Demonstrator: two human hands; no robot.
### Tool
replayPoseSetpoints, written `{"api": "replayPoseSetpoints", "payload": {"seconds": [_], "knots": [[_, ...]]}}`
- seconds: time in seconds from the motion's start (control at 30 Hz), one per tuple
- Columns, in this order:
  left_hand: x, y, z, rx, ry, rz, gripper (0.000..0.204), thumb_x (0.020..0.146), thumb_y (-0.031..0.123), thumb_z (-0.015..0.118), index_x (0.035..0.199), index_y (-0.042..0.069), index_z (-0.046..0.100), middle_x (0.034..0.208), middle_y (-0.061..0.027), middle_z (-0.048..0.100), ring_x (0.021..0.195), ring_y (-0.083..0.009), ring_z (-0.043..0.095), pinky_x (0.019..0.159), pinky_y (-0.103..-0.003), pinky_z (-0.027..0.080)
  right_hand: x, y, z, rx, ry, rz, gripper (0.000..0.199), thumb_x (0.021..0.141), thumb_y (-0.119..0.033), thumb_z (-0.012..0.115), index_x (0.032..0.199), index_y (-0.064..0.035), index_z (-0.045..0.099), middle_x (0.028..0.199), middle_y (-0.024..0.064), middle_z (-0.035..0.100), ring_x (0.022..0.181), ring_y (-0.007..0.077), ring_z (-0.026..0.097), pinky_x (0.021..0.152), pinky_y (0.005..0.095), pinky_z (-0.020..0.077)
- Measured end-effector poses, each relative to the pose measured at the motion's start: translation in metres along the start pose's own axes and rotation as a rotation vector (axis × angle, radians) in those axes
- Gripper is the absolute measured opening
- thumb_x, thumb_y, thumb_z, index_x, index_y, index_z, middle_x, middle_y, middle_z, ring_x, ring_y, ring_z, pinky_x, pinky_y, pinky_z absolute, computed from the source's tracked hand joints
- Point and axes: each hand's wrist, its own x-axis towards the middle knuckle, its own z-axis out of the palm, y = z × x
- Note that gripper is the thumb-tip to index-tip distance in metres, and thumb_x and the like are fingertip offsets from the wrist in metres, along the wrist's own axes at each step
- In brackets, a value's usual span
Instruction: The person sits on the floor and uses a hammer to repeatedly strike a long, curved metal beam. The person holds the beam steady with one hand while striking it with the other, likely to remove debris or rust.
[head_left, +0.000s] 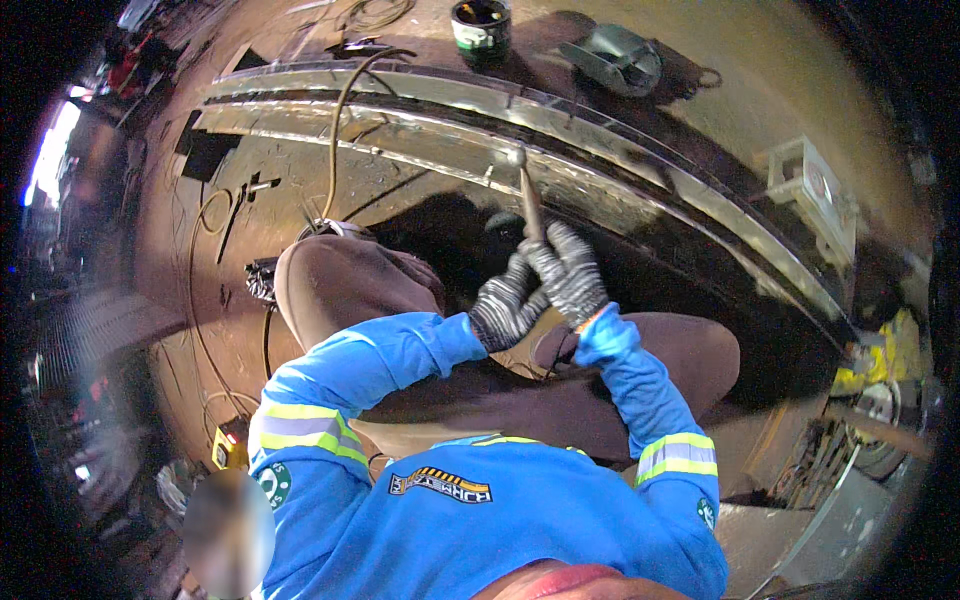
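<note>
Both my hands wear grey-and-black striped knit gloves and meet in front of my lap. My right hand (pixel 569 272) is closed around the wooden handle of a hammer (pixel 533 205). The hammer points away from me, its bright metal head over the near face of a long metal beam (pixel 440 146); contact cannot be made out. Just left of the handle's lower end, my left hand (pixel 502 311) has its fingers curled in against the right hand. What those fingers hold, if anything, is hidden.
Beyond the beam stand an open can (pixel 481 38) and a grey metal piece (pixel 618 62). A tan hose (pixel 335 150) crosses the beam at left. To the right are a white plastic stool (pixel 808 185) and a yellow bag (pixel 885 355). My bent knees frame the hands.
</note>
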Motion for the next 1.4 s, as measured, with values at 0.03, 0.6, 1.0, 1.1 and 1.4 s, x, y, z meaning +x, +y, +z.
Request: {"api": "replayPoseSetpoints", "payload": {"seconds": [0.03,0.6,1.0,1.1,1.4], "knots": [[0.000,0.005,0.002,-0.007,-0.059,0.029,0.041,0.088,0.020,0.057,0.120,-0.001,0.044,0.088,-0.0204,0.061,0.077,-0.0367,0.062,0.067,-0.042,0.050,0.005,-0.024,-0.014,-0.104,0.057,-0.137,0.030,0.084,-0.022,0.065,0.105,-0.0012,0.061,0.095,0.0200,0.065,0.083,0.0344,0.063,0.076,0.0387,0.0500],[0.002,0.021,0.004,0.389,-0.861,0.110,0.072,0.079,0.051,0.058,0.129,0.002,0.041,0.085,-0.0224,0.063,0.074,-0.0380,0.062,0.064,-0.046,0.050,0.028,-0.003,-0.068,-0.750,-0.053,-0.081,0.043,0.080,-0.030,0.070,0.105,0.0044,0.060,0.099,0.0255,0.063,0.092,0.0408,0.061,0.080,0.0427,0.0494],[0.021,0.022,0.003,0.357,-0.625,0.161,0.035,0.082,0.027,0.056,0.108,0.004,0.057,0.091,-0.0206,0.064,0.083,-0.0370,0.064,0.072,-0.047,0.052,0.072,0.058,-0.077,-1.101,-0.176,-0.112,0.047,0.089,-0.045,0.051,0.128,-0.0202,0.048,0.109,0.0232,0.061,0.094,0.0399,0.061,0.082,0.0522,0.0479],[0.004,0.011,0.005,0.310,-0.729,0.176,0.037,0.081,0.026,0.057,0.111,0.004,0.056,0.089,-0.0206,0.065,0.081,-0.0370,0.064,0.069,-0.047,0.052,0.055,0.001,-0.063,-0.999,-0.082,-0.306,0.040,0.084,-0.039,0.061,0.106,-0.0053,0.063,0.089,0.0207,0.066,0.071,0.0374,0.064,0.066,0.0469,0.0519],[0.007,-0.081,0.086,0.503,-0.602,0.079,0.030,0.089,0.027,0.049,0.100,0.003,0.063,0.079,-0.0209,0.065,0.072,-0.0375,0.065,0.063,-0.048,0.054,0.077,0.034,-0.077,-1.125,-0.068,0.011,0.045,0.089,-0.046,0.052,0.104,-0.0053,0.063,0.073,0.0217,0.063,0.065,0.0402,0.062,0.060,0.0507,0.0486]]}}
